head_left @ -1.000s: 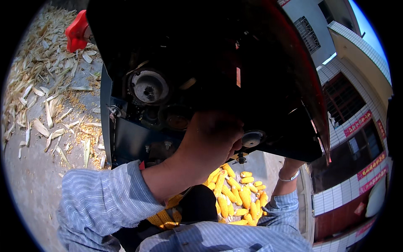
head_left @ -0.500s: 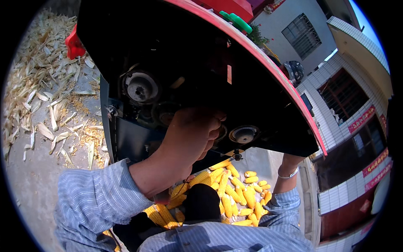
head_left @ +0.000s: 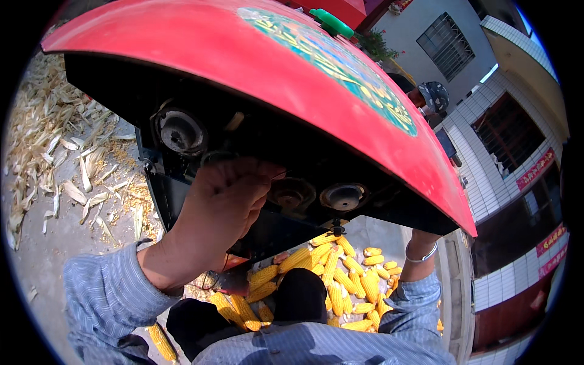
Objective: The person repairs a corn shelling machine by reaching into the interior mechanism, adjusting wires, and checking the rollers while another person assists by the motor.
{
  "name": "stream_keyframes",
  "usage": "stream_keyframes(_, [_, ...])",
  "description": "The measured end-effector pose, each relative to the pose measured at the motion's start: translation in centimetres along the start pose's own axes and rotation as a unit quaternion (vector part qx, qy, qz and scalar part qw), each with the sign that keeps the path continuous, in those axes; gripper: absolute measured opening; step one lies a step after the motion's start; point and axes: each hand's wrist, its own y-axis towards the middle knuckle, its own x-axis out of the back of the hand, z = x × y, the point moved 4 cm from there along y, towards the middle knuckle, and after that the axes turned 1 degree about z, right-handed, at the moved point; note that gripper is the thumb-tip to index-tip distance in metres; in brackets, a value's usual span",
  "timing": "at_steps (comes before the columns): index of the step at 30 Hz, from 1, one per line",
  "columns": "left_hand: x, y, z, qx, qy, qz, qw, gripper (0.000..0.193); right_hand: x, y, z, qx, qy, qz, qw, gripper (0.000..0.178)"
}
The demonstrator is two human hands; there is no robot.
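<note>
A large red machine cover point(head_left: 377, 103) with a coloured round picture is tilted over my arms, its dark underside facing me. Below its edge show a round metal part point(head_left: 179, 131) on the left and a cup-shaped metal part point(head_left: 345, 198) on the right. My left hand point(head_left: 225, 198) is between them, its fingers drawn together in a pinch. Something thin sticks out at the fingertips, too small to name. At the cover's lower right corner is my right hand point(head_left: 422, 241), with a bracelet at the wrist; the cover hides its fingers.
Yellow corn cobs point(head_left: 362, 283) lie heaped around my knees, and one cob point(head_left: 161, 342) rests apart at lower left. Dry husks point(head_left: 58, 131) and loose kernels litter the ground on the left. Beyond the cover, a person in a patterned cap point(head_left: 434, 97) is near a tiled building.
The cover has tipped so that its red outer face now shows. My left hand has moved left and slightly down in the view. My right hand stays at the cover's corner.
</note>
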Motion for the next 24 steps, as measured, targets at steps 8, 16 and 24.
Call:
stream_keyframes(8, [-0.4,-1.8,-0.2,-0.027,0.176,-0.031,0.983,0.021,-0.3,0.1,0.3,0.019,-0.006,0.001,1.000,0.019])
stream_keyframes(16, [0.7,-6.5,-0.9,-0.004,0.170,-0.145,0.975,0.019,-1.9,0.3,2.3,0.043,-0.083,0.017,0.995,0.023])
stream_keyframes(24, [7.7,-12.7,-0.9,0.045,0.242,-0.159,0.956,0.021,-1.7,0.4,2.3,0.084,-0.138,-0.025,0.987,0.020])
